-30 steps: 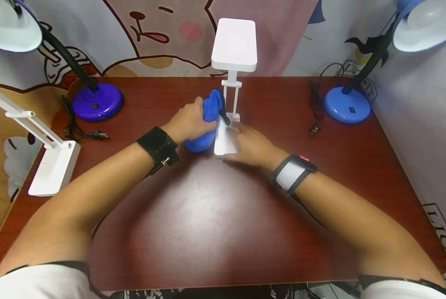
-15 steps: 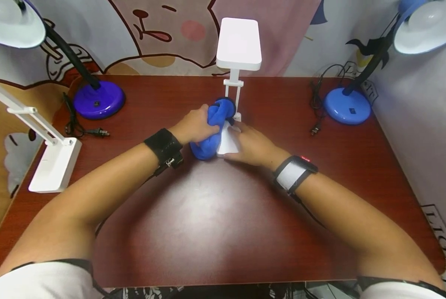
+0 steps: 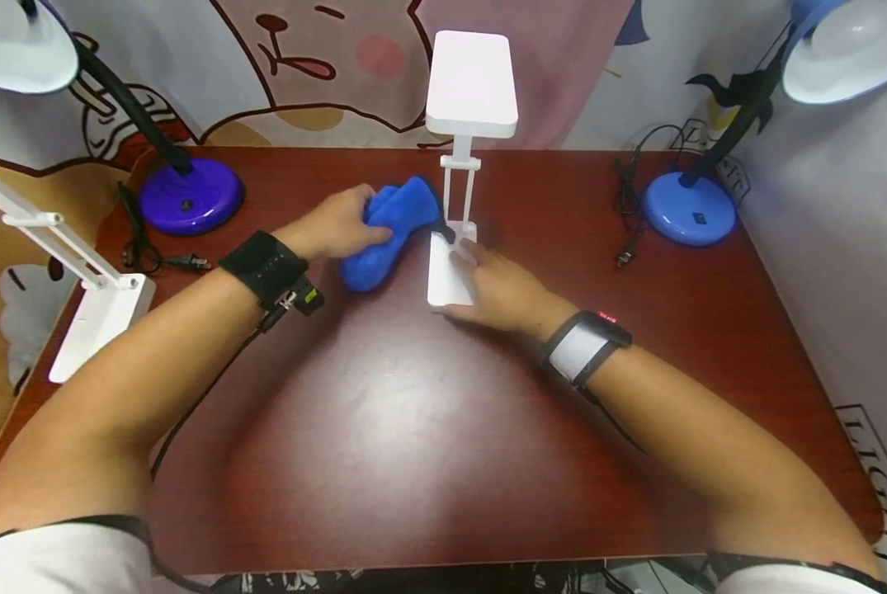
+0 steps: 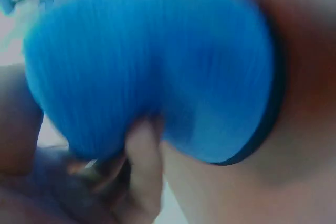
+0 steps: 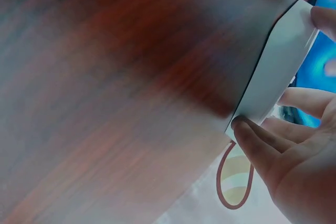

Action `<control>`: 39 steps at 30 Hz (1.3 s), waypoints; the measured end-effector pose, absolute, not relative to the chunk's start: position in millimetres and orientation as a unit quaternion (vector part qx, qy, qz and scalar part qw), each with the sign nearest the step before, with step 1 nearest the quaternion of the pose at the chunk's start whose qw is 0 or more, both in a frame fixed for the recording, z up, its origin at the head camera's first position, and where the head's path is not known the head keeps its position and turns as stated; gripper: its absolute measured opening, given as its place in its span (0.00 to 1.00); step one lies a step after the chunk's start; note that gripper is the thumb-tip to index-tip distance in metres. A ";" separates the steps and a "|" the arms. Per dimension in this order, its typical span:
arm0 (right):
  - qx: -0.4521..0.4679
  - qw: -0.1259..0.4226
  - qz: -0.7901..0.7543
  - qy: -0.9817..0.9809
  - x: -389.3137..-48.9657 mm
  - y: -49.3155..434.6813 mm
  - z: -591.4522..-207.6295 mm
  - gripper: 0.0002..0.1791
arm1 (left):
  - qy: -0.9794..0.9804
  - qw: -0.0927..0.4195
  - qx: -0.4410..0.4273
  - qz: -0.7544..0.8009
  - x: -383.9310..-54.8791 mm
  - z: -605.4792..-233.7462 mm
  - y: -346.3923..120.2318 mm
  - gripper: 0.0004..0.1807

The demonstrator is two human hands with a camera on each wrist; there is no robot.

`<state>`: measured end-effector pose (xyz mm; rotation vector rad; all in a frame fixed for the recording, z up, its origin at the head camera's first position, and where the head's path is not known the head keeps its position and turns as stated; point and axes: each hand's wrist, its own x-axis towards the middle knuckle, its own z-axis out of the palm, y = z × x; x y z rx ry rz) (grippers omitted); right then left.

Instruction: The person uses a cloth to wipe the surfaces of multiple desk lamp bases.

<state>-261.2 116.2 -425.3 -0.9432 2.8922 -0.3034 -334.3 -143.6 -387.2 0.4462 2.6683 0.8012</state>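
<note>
My left hand (image 3: 337, 224) grips a soft blue cloth (image 3: 409, 206) with a dark trim, left of the white desk lamp (image 3: 473, 87) at the table's middle. In the left wrist view the bunched cloth (image 4: 105, 61) fills much of the picture, a finger pressed into its fold. My right hand (image 3: 510, 289) holds the lamp's white base (image 3: 445, 272) from the right. Its thumb and fingertips take the base's edges in the right wrist view, where the base's side (image 5: 275, 61) shows. The cloth's dark end lies over or beside the base; contact is unclear.
A second white lamp (image 3: 105, 322) stands at the left edge. At the back left is a purple lamp base (image 3: 191, 198), its plug (image 3: 191, 262) on the table. A blue lamp base (image 3: 688, 208) and its cord (image 3: 625, 198) sit at the back right. Walls border the table.
My left hand first brought the cloth toward me over the lamp base, then drew it back to the left and away. My right hand stayed on the base.
</note>
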 end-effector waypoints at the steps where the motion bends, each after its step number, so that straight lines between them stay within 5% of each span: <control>1: -0.307 0.047 -0.095 0.946 -260.9 116.2 -425.4 0.48 | 0.942 0.135 0.137 0.276 -341.8 -385.9 -147.1 0.32; 8: -0.301 0.047 -0.084 0.949 -259.9 113.6 -426.7 0.48 | 0.958 0.026 0.076 0.275 -383.0 -387.6 -124.0 0.38; 16: -0.318 0.034 -0.090 0.943 -260.7 107.5 -427.0 0.48 | 0.910 0.164 0.258 0.280 -403.6 -396.6 -87.6 0.30; 21: -0.312 0.039 -0.084 0.946 -261.2 108.9 -426.7 0.48 | 0.898 0.232 0.267 0.262 -406.8 -391.2 -97.7 0.29; 39: -0.283 0.052 -0.061 0.956 -261.5 117.4 -429.8 0.49 | 0.898 0.212 0.254 0.291 -402.1 -404.5 -102.6 0.26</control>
